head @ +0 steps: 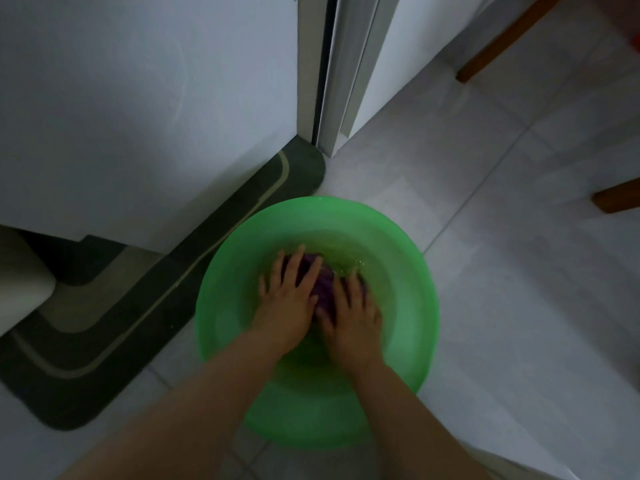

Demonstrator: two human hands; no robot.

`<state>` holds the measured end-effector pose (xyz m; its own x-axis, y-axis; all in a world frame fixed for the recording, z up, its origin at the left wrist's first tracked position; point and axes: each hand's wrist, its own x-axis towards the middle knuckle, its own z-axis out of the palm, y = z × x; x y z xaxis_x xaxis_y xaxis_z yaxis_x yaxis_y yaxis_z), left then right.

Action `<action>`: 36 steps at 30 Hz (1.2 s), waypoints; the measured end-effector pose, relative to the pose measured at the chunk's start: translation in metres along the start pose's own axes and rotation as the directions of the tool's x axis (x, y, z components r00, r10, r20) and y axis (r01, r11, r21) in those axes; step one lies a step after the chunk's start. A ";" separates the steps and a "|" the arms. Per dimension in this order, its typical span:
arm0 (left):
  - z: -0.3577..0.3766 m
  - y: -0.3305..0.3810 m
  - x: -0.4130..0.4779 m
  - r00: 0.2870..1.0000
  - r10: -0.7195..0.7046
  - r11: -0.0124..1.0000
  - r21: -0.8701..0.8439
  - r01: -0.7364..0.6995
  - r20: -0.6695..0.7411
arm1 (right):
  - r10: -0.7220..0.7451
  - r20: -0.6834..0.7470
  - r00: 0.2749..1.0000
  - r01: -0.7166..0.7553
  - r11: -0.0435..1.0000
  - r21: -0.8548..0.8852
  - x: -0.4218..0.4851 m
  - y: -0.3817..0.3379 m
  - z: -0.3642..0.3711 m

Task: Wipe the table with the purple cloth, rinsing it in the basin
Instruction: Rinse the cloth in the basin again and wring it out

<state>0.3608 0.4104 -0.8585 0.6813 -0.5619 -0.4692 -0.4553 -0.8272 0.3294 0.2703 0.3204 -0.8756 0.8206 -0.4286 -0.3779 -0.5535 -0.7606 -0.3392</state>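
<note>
Only 1 view is given, a wide-angle camera worn on the person's head. It looks steeply down and slightly forward at the tiled floor point(502, 278), from above and behind the 2 forearms, which enter from the bottom edge. The green basin point(408, 306) sits low and centre in the picture, close enough that its rim spans over a third of the width. The lens bends straight lines: the white door point(138, 116) and its frame point(332, 81) lean inward toward the top. A dark mat point(114, 323) runs along the left, and 2 wooden legs point(502, 39) cut in at the upper right edge. Light is dim.
</note>
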 end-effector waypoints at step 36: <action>-0.024 -0.003 0.011 0.992 -0.106 0.994 0.024 0.108 -0.067 | 0.218 0.010 0.976 -0.214 0.950 0.225 0.019 0.000 -0.027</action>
<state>0.3833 0.4065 -0.8453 0.7626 -0.4693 -0.4452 -0.3930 -0.8828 0.2573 0.2895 0.2989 -0.8590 0.6790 -0.5793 -0.4511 -0.7340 -0.5212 -0.4355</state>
